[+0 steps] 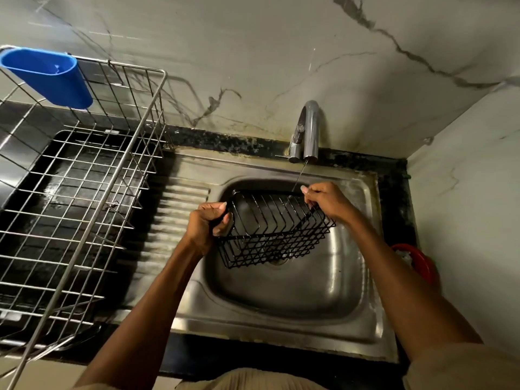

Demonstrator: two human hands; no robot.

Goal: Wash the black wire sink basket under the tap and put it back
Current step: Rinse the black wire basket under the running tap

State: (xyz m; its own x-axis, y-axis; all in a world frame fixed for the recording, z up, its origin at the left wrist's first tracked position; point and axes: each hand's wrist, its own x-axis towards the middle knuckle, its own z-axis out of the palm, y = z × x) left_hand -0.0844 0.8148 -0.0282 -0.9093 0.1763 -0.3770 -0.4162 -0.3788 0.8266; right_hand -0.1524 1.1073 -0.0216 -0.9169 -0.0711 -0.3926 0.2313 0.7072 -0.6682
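**Basket held over basin under thin stream: slip and splash risks noted**

Black wire sink basket (274, 229) held clear above the sink (281, 291), tilted, open side turned up and toward the wall, between both hands. Left hand (206, 223) clenched round the near-left end wires, fingers curled tight. Right hand (327, 201) pinching the far-right rim, fingers hooked over the top wire. Thin stream of water (299, 175) falling from the tap (305, 130) just beyond the right hand, meeting the basket's far rim beside those fingers.

Risks, as judged:

- Wet coated wire, narrow grip on the right side only at the rim: likely to slip if the basket is rotated quickly; a drop onto the steel basin below the hands probable, noisy but not far.
- Stream striking one corner only: most of the grid left unrinsed unless passed through the flow end to end.
- Tilt toward the body: run-off and spray possible over the front edge of the sink onto clothing and the tabletop (197, 358).
- Fingers threaded between wires: pinching possible on a twist.
- Steel dish rack (84, 192) well to the left of the left hand; swinging the basket that way risks snagging wires.
- Red object (419, 260) to the right of the right forearm, partly hidden; an elbow knock is possible.
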